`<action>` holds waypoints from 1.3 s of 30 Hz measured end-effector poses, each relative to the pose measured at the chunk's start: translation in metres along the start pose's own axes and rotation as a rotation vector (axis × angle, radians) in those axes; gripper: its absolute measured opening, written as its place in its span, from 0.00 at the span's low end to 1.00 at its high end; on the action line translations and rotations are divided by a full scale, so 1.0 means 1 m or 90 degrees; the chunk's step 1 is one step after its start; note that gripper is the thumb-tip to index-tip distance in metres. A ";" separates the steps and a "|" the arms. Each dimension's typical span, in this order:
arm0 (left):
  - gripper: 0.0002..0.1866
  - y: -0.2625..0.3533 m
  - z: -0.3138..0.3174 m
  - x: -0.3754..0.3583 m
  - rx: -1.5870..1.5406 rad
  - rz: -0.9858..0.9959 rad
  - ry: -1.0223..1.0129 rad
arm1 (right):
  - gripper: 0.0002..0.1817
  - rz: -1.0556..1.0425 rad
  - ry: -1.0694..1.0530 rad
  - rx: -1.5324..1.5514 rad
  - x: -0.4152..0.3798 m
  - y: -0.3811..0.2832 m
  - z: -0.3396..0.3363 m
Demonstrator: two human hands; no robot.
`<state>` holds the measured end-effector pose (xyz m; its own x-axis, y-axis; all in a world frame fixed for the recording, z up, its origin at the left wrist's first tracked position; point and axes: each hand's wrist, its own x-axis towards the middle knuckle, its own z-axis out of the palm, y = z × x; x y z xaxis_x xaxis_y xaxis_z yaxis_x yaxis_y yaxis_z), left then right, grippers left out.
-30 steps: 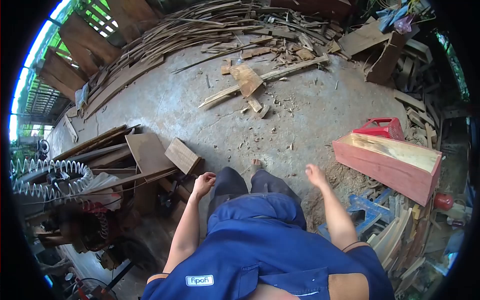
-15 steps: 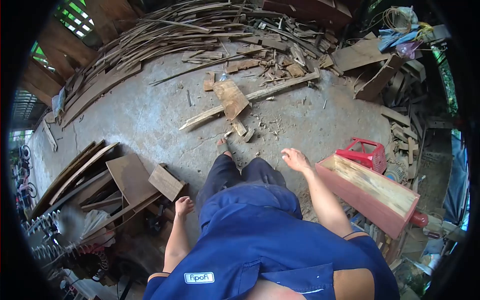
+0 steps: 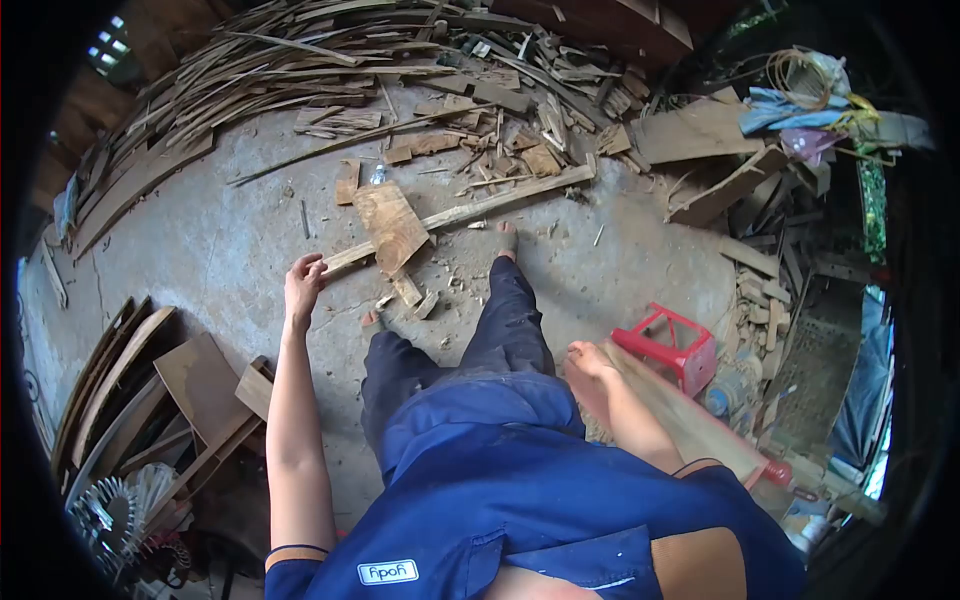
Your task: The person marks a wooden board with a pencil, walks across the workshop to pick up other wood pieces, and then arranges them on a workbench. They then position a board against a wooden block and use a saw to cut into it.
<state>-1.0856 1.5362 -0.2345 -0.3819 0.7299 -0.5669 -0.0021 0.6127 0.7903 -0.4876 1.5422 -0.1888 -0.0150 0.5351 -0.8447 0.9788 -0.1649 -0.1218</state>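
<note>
Wooden plank (image 3: pixel 455 215) lies near the outstretched left hand (image 3: pixel 303 280), its grip loose and empty.

Single view from a head-worn camera, looking steeply down and forward along the wearer's own body, through a fisheye lens that bends the scene and leaves a dark circular border. The blue shirt (image 3: pixel 520 510) fills the bottom edge, very near the lens. The left hand (image 3: pixel 303 283) and right hand (image 3: pixel 590 372) lie nearer mid-frame. Beyond them the concrete floor (image 3: pixel 220 240) stretches toward the top of the frame, where the scrap-wood pile (image 3: pixel 330 60) is farthest away. A red stool (image 3: pixel 668 345) sits right of centre. No second view overlaps this one.
</note>
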 end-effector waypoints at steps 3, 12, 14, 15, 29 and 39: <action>0.17 -0.001 0.055 -0.008 -0.093 -0.059 0.071 | 0.19 -0.101 0.029 -0.089 0.072 0.005 -0.088; 0.14 0.011 0.275 -0.059 -0.193 -0.290 0.141 | 0.13 -0.217 0.233 0.023 0.263 -0.039 -0.304; 0.14 0.033 0.313 -0.038 -0.210 -0.282 0.117 | 0.13 -0.199 0.203 0.028 0.302 -0.048 -0.298; 0.15 0.040 0.331 -0.023 -0.235 -0.274 0.091 | 0.13 -0.204 0.188 0.024 0.320 -0.051 -0.288; 0.17 -0.112 0.470 0.186 -0.823 -0.408 0.286 | 0.33 -0.397 -0.219 -0.078 0.598 -0.212 0.053; 0.21 -0.122 0.400 0.216 -0.940 -0.299 0.480 | 0.25 -0.185 -0.353 0.427 0.683 -0.342 0.161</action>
<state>-0.7987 1.7403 -0.5469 -0.4151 0.0268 -0.9094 -0.8476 -0.3747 0.3758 -0.8659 1.8307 -0.8082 -0.5072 0.1847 -0.8418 0.6003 -0.6252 -0.4988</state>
